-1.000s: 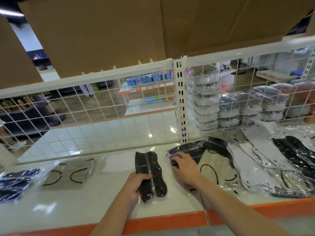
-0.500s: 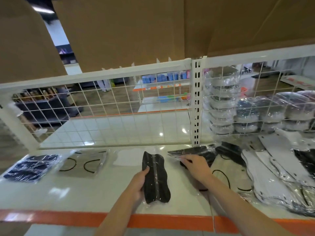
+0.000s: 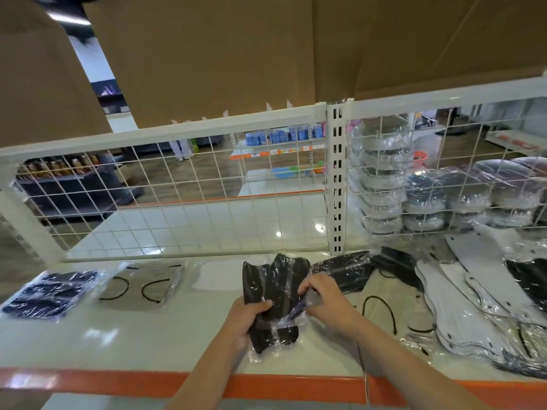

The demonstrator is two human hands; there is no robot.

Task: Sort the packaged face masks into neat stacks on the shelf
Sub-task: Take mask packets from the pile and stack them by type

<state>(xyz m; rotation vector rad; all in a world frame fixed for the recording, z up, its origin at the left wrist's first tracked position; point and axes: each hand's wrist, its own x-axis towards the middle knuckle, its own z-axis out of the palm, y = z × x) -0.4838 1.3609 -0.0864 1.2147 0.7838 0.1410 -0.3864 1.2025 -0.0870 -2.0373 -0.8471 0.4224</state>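
Note:
Two black packaged masks [image 3: 275, 291] lie overlapped at the middle front of the white shelf [image 3: 154, 341]. My left hand [image 3: 247, 319] grips their lower left edge. My right hand [image 3: 322, 300] pinches the clear wrapper of the top black mask at its right side. More black packs [image 3: 346, 272] sit just right of my hands. A messy heap of white packaged masks [image 3: 461, 309] covers the right end of the shelf. A dark blue pack [image 3: 50, 292] and a grey pack with black ear loops [image 3: 145, 284] lie flat at the left.
A white wire-grid back panel [image 3: 189, 208] and a slotted upright post [image 3: 336, 179] close the rear of the shelf. Stacked wrapped round items [image 3: 384, 179] sit behind the grid at right. Cardboard boxes [image 3: 236, 51] overhang above. An orange strip [image 3: 118, 381] edges the shelf front.
My right hand brought a second black pack from the right pile over onto the one under my left hand. Both hands now hold the pair together, lifted slightly.

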